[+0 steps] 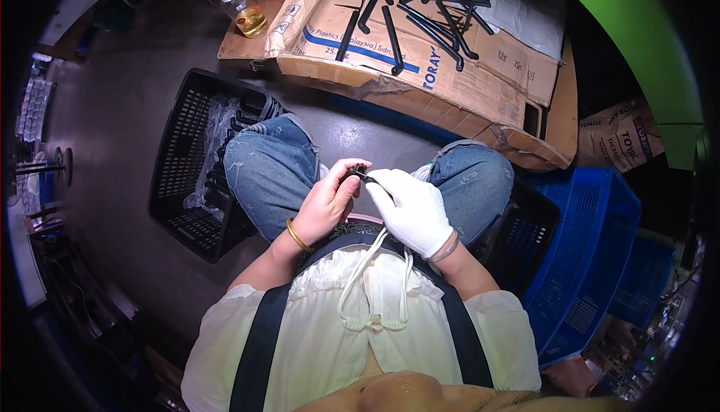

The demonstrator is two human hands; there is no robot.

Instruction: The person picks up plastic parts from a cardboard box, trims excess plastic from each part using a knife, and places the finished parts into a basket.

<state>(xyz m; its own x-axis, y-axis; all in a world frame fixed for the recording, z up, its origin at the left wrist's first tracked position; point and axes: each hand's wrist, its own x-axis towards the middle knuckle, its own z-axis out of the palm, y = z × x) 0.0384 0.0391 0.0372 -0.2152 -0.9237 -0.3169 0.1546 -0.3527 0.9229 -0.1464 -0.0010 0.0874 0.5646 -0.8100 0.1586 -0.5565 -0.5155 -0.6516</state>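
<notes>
- Black crate (180, 179): on the grey floor at the person's left, beside the left knee; clear plastic liner and dark parts inside, contents otherwise unclear.
- Jar (244, 8): white cap, amber liquid, upright on the left end of the flattened cardboard (420, 67), well apart from both hands.
- Left hand (326, 203): bare, gold bangle at the wrist, raised over the lap between the knees; thumb and fingers pinched together on the left end of the small black part (358, 172).
- Small black part: held in the air between the two hands, above the gap between the knees; long axis roughly left to right, tilted slightly; touched by both hands, neither clearly nearer.
- Right hand (411, 209): white glove, fingertips closed on the right end of the same part, thumb hidden beneath, so grip only partly visible.
- Black tubes (431, 10): loose scatter of long bent pieces on the cardboard, ahead of the knees, out of immediate reach.
- Blue crates (592, 247): stacked at the person's right, just beside the right knee; another dark crate between knee and blue wall.
- Room: cramped, dim workshop floor; green curved panel at upper right.
</notes>
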